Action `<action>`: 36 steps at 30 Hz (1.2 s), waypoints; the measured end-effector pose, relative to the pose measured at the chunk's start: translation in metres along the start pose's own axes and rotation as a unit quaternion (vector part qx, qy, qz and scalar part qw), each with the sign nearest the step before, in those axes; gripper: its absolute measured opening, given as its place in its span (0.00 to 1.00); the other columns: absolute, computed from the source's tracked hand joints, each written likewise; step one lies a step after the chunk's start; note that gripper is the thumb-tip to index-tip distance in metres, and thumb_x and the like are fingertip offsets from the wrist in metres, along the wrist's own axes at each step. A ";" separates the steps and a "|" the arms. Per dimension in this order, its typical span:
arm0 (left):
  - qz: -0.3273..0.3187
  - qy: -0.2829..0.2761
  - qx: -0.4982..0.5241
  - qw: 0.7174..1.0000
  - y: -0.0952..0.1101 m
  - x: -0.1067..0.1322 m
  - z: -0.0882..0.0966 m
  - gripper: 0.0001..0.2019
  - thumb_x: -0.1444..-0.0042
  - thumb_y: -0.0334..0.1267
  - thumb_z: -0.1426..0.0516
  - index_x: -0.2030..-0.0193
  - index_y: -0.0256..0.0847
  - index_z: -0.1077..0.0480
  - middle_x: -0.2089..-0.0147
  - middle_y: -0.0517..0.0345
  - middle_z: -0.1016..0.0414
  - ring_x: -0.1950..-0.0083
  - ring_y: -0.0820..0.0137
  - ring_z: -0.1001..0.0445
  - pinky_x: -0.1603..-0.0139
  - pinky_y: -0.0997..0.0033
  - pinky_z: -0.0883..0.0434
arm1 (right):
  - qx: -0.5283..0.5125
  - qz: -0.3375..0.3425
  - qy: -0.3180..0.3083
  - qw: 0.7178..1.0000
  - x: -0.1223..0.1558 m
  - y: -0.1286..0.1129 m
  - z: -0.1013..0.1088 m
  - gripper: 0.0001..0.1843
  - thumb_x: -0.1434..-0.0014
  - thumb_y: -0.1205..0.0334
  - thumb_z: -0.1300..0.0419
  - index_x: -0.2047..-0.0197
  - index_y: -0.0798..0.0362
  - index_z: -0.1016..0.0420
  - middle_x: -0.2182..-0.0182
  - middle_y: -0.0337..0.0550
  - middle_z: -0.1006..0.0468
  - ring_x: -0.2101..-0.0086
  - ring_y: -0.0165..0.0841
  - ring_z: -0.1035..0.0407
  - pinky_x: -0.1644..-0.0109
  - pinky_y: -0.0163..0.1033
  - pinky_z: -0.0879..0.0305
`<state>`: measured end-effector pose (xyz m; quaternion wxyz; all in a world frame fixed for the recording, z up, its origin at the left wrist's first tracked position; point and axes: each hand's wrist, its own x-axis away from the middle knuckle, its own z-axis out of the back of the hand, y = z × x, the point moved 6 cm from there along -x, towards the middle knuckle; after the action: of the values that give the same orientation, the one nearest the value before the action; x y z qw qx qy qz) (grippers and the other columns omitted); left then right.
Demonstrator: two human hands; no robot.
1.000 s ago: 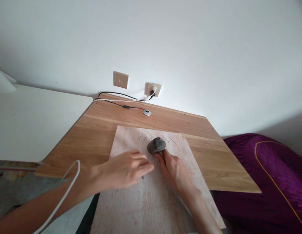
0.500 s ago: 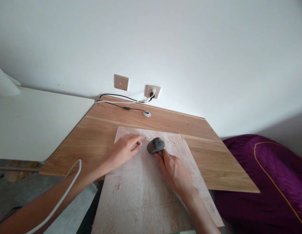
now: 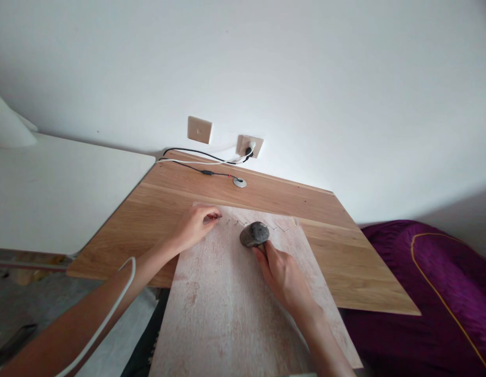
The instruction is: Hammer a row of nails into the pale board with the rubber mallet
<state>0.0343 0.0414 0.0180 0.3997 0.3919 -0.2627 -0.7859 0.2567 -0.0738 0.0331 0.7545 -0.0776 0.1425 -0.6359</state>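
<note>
A whitish wooden board [image 3: 227,293] lies in front of me, with a row of thin nails [image 3: 275,228] standing in it near its far edge. At the left end of that row, my left hand [image 3: 195,225] pinches a small nail between thumb and fingertips, close to the board; the fingers mostly hide it. My right hand [image 3: 284,275] is wrapped round the handle of a hammer [image 3: 253,234] with a thick, dark grey, worn head. The hammer head is just on the near side of the row and blocks some of the nails from sight.
Under the board is a brown wooden tabletop [image 3: 356,267], its back edge along the white wall. Cables [image 3: 207,172] run across its back to a wall socket [image 3: 255,146]. A white table [image 3: 70,193] adjoins at left. Purple cloth [image 3: 387,272] is at right. A white cord crosses my left forearm.
My left hand has moved left and slightly away from me, to the left end of the nail row, uncovering nails there. The hammer stays nearly in place in my right hand.
</note>
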 end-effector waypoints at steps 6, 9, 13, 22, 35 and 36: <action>0.005 0.005 -0.001 1.000 0.000 0.000 0.003 0.06 0.41 0.27 0.38 0.63 0.42 0.22 0.62 0.58 0.17 0.60 0.67 0.19 0.53 0.66 0.24 | -0.003 0.007 0.010 1.000 0.001 -0.001 0.001 0.21 0.22 0.49 0.57 0.54 0.53 0.29 0.73 0.45 0.19 0.77 0.36 0.25 0.74 0.37 0.48; 0.009 0.017 -0.007 1.000 -0.003 0.000 0.003 0.05 0.41 0.28 0.39 0.62 0.42 0.22 0.61 0.58 0.16 0.59 0.66 0.19 0.52 0.64 0.24 | -0.006 0.008 0.007 1.000 0.001 -0.001 0.002 0.21 0.22 0.50 0.57 0.55 0.52 0.30 0.73 0.45 0.19 0.76 0.36 0.25 0.73 0.37 0.46; 0.007 0.014 -0.001 1.000 -0.005 -0.001 0.002 0.05 0.41 0.29 0.39 0.62 0.42 0.22 0.62 0.58 0.16 0.61 0.67 0.19 0.53 0.65 0.24 | -0.008 0.002 0.001 1.000 0.001 -0.001 0.002 0.21 0.22 0.49 0.57 0.54 0.53 0.30 0.73 0.45 0.19 0.76 0.37 0.24 0.73 0.37 0.47; -0.040 0.007 -0.092 0.995 0.007 0.003 0.002 0.06 0.39 0.29 0.38 0.61 0.43 0.21 0.60 0.56 0.18 0.56 0.63 0.21 0.49 0.61 0.26 | -0.019 -0.012 -0.008 1.000 -0.001 -0.001 0.002 0.19 0.23 0.51 0.56 0.55 0.53 0.29 0.73 0.45 0.19 0.74 0.38 0.23 0.72 0.37 0.44; -0.008 0.009 -0.040 0.999 0.003 0.002 0.000 0.20 0.43 0.23 0.39 0.46 0.45 0.26 0.63 0.61 0.17 0.60 0.66 0.18 0.50 0.63 0.25 | 0.017 0.026 -0.007 0.999 -0.049 -0.042 0.030 0.15 0.23 0.54 0.51 0.56 0.51 0.27 0.67 0.49 0.14 0.68 0.41 0.19 0.69 0.38 0.43; -0.008 0.007 -0.034 0.999 0.003 0.002 0.000 0.21 0.43 0.23 0.39 0.44 0.45 0.27 0.63 0.61 0.17 0.60 0.66 0.18 0.51 0.64 0.25 | 0.032 0.027 -0.010 0.999 -0.054 -0.048 0.029 0.15 0.23 0.54 0.51 0.56 0.52 0.27 0.67 0.49 0.14 0.68 0.41 0.19 0.69 0.38 0.44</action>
<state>0.0351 0.0379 0.0195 0.4080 0.3857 -0.2299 -0.7949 0.2126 -0.0311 0.0813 0.7749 -0.0557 0.1169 -0.6187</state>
